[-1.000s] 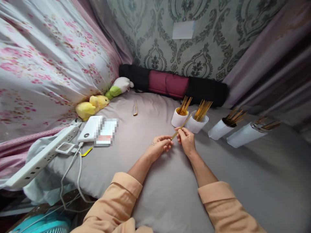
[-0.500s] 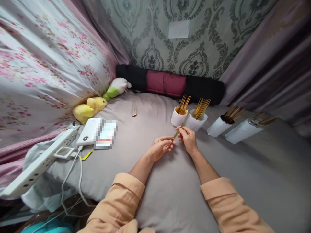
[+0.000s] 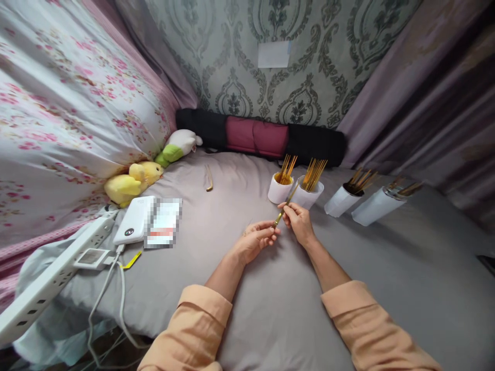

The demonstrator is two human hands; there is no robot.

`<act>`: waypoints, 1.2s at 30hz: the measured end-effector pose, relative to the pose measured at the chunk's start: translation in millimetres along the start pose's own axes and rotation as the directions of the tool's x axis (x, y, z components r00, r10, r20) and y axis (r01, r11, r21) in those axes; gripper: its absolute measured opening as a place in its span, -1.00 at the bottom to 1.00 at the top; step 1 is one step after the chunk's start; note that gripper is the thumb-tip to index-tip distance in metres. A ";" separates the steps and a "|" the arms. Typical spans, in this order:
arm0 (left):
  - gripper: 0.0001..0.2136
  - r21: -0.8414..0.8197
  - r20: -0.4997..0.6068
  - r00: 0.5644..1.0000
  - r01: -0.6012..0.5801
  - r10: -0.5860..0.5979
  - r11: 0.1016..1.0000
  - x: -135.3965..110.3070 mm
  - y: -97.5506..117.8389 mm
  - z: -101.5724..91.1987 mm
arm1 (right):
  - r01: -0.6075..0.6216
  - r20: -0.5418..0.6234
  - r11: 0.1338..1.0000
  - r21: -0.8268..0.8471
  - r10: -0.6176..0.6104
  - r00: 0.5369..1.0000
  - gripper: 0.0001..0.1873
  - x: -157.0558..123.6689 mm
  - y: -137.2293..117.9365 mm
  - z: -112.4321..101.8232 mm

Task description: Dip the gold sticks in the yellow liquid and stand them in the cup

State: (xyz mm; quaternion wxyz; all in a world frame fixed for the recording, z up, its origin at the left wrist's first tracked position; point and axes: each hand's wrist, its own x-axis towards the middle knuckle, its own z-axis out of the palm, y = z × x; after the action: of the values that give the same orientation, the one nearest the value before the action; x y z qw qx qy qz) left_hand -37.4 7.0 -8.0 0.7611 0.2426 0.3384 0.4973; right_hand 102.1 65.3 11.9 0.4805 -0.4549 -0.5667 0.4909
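Observation:
My left hand [image 3: 256, 240] and my right hand [image 3: 298, 222] hover over the grey bed sheet [image 3: 240, 309], both pinched on one thin golden stick [image 3: 285, 205]. The left fingers grip its lower end, the right fingers hold it a little higher, and it slants up to the right. Just beyond the hands stand two white cups [image 3: 279, 191] [image 3: 309, 196], each with several golden sticks upright in it. Two more white cups [image 3: 340, 201] [image 3: 373, 207] lean to the right with sticks poking out.
A lone bent stick [image 3: 209, 178] lies farther back on the sheet. At left are plush toys [image 3: 129, 181], a white power bank [image 3: 132, 227], a blurred card [image 3: 163, 224] and a power strip [image 3: 50, 281] with cables. A black and maroon bolster [image 3: 259, 137] lines the wall.
The head view has shifted, so everything sits slightly lower and left. Both hands keep their pinch on the stick, which now tilts a bit steeper.

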 end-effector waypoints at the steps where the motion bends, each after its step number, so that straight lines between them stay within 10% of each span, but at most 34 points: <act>1: -0.71 0.000 0.002 1.000 0.002 -0.002 1.000 0.2 -0.2 -0.2 | -0.001 -0.008 1.000 -0.003 0.001 1.000 -0.72 0.5 -0.7 -0.4; 36: -0.75 0.003 -0.014 1.000 0.021 -0.021 1.000 -2.7 3.2 3.4 | 0.103 -0.172 0.989 -0.111 -0.121 0.978 -0.68 46.4 -50.2 -34.0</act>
State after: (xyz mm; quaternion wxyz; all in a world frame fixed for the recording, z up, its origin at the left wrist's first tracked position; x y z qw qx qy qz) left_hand -37.5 5.6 -2.7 0.7637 0.2368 0.3470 0.4902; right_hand 127.8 109.9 68.2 0.5327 -0.4881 -0.5702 0.3910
